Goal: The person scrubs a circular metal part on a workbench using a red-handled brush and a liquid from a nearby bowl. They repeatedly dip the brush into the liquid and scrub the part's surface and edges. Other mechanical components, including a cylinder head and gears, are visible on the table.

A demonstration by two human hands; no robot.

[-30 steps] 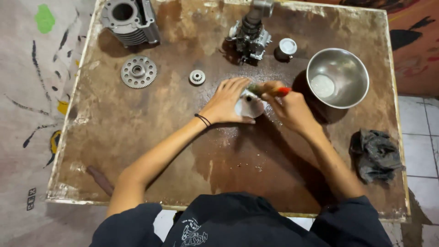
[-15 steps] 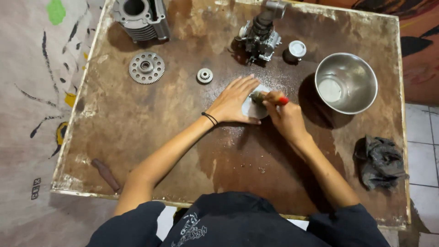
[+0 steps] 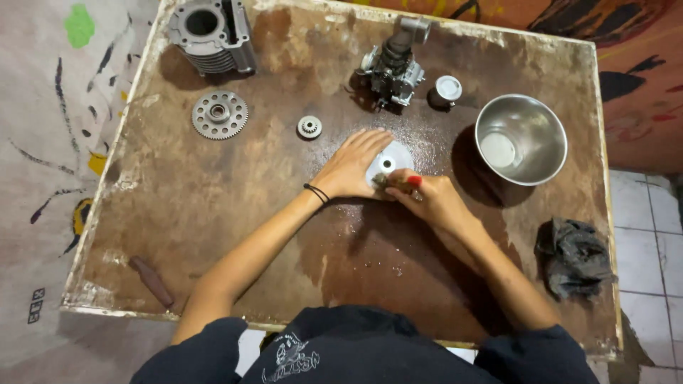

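On table (image 3: pixel 213 213) | left hand (image 3: pixel 351 167) flat on one disc (image 3: pixel 395 154) | right hand (image 3: pixel 430 199) gripping one brush (image 3: pixel 398 182) | two gears (image 3: pixel 220 114)

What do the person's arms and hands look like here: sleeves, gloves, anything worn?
Both arms are bare from the upper arm down, under short dark navy sleeves. The left hand and right hand are ungloved. A thin black band circles the left wrist. No rings or watch are visible.
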